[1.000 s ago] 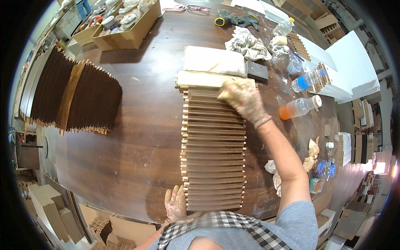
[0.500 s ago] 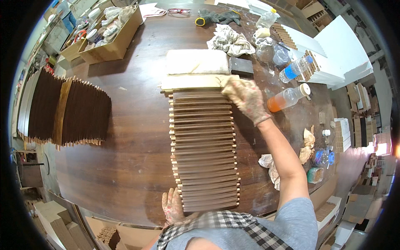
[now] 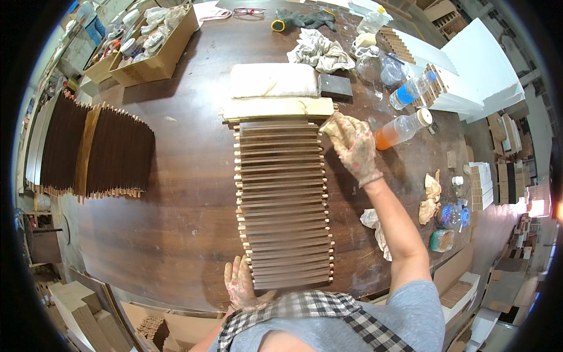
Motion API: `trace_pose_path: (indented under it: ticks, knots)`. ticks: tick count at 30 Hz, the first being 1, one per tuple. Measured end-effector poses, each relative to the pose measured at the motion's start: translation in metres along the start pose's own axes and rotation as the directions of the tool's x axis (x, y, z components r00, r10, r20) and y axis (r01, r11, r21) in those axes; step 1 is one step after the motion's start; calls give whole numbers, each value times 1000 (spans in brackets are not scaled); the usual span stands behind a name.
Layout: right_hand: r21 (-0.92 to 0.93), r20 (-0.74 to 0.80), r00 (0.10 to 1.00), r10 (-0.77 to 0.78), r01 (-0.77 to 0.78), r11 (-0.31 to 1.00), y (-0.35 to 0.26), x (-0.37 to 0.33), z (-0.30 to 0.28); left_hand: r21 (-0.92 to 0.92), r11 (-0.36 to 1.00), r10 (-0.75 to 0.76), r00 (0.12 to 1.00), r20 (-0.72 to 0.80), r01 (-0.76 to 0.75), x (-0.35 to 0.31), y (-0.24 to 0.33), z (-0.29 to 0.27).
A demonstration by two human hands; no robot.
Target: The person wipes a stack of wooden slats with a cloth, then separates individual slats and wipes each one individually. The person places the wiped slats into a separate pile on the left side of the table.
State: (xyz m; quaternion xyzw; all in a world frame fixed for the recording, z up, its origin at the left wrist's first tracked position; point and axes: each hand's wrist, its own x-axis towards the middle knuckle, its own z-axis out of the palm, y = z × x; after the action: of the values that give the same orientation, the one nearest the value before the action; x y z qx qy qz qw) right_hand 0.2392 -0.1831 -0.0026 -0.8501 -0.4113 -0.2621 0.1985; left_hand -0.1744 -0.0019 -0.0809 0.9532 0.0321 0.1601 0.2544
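A long row of dark brown wooden slats [image 3: 281,193] with pale dowel ends lies down the middle of the table. My right hand [image 3: 353,144], in a stained knit glove, is beside the row's far right corner. Its fingers are closed on what looks like a yellowish stained cloth [image 3: 330,124], mostly hidden. At the row's near left corner rests my left hand [image 3: 238,286], gloved too, fingers stretched out against the slat ends. A pale wooden strip [image 3: 275,109] crosses the row's far end, with a folded white cloth pad [image 3: 274,80] and a dark block [image 3: 335,87] beyond it.
Another stack of dark slats [image 3: 117,152] stands at left. Cardboard boxes [image 3: 155,70] of jars sit far left. On the right are a bottle of orange liquid [image 3: 399,131], a blue-labelled bottle [image 3: 412,91] and crumpled paper [image 3: 431,196]. A crumpled cloth [image 3: 319,51] lies at the back.
My right hand has moved slightly right, off the far end of the row to just beside its corner. My left hand stays at the near left corner.
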Motion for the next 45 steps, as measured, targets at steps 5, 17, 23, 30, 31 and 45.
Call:
trace_pose_path:
  ticks: [5,17,23,30,31,45]
  knots:
    - [325,44,962,-268,240,915,-120,4,19,10,1000,-3,1000,2,3,4,5,-4]
    - [343,-6,993,-121,116,932,-95,-21,-4,-38,999,-26,991,135,32,5,6,-14]
    - [229,110,978,-179,151,962,-97,-42,6,-57,995,-72,986,153,81,5,8,-17]
    - [264,-7,999,-33,33,964,-89,-37,-11,-64,993,-92,987,130,101,8,11,-18]
    - [323,25,994,-102,89,942,-118,-30,-1,-61,993,-91,985,146,101,8,10,-20]
    - [321,144,922,-360,301,898,-173,-8,20,-90,994,-62,996,71,68,1,8,-15]
